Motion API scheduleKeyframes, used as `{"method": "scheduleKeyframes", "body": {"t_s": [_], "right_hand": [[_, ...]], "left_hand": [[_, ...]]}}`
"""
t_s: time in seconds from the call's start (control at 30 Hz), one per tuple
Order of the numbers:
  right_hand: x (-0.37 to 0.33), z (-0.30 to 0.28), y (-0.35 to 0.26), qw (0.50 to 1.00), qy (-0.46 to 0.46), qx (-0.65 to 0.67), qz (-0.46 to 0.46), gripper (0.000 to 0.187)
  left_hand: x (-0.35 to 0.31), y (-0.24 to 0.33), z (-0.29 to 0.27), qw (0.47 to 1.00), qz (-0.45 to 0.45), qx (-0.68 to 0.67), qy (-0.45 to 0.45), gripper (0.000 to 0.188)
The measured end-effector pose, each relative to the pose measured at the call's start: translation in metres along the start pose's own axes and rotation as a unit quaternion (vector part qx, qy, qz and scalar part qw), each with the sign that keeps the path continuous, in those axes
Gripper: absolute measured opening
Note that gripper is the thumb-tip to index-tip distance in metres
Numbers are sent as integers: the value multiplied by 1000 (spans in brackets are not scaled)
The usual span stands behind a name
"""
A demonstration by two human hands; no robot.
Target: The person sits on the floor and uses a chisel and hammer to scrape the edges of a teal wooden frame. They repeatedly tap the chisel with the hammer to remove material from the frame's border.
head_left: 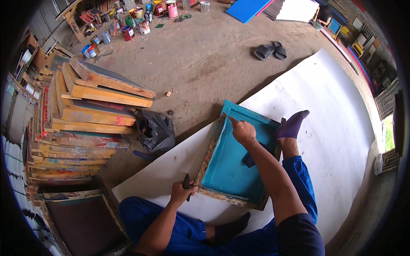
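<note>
A wooden screen-printing frame with teal mesh lies tilted across my lap, over a white sheet. At its near left corner my left hand is closed round a slim black tool, the fingers against the frame's wood. The tool's exact kind cannot be made out. My right hand reaches over the mesh to the far left corner; its fingers are curled and the index fingertip touches the mesh edge. Whatever those fingers may pinch is hidden. A dark blue object lies on the mesh, partly under my right forearm.
The white sheet spreads under my legs. To the left stand stacked wooden frames, a black plastic bag and a dark-meshed frame. Black slides lie beyond the sheet. Several paint cans stand at the back.
</note>
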State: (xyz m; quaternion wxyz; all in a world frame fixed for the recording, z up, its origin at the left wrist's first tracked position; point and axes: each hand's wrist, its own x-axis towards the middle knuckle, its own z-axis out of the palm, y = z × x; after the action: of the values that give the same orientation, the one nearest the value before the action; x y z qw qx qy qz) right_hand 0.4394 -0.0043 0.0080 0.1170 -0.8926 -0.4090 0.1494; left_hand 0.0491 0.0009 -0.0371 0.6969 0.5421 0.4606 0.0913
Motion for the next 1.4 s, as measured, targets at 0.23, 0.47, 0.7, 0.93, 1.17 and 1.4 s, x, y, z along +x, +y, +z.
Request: {"method": "scheduleKeyframes", "body": {"t_s": [0.23, 0.47, 0.7, 0.93, 1.17, 1.4], "right_hand": [[6, 12, 12, 999, 29, 14, -41, 39], [19, 34, 29, 983, 64, 170, -37, 35], [26, 42, 35, 970, 60, 232, -39, 38], [14, 8, 15, 968, -31, 231, 94, 36], [-2, 0, 10, 998, 67, 7, 19, 36], [3, -11, 4, 998, 52, -34, -2, 40]], "left_hand": [[0, 3, 1, 1000, -1, 9, 4, 40], [0, 2, 2, 1000, 2, 6, 3, 43], [1, 0, -1, 999, 0, -37, -12, 51], [3, 1, -1, 1000, -6, -8, -9, 45], [-2, 2, 1, 1000, -1, 7, 1, 42], [-1, -2, 0, 999, 11, 38, -1, 49]]}}
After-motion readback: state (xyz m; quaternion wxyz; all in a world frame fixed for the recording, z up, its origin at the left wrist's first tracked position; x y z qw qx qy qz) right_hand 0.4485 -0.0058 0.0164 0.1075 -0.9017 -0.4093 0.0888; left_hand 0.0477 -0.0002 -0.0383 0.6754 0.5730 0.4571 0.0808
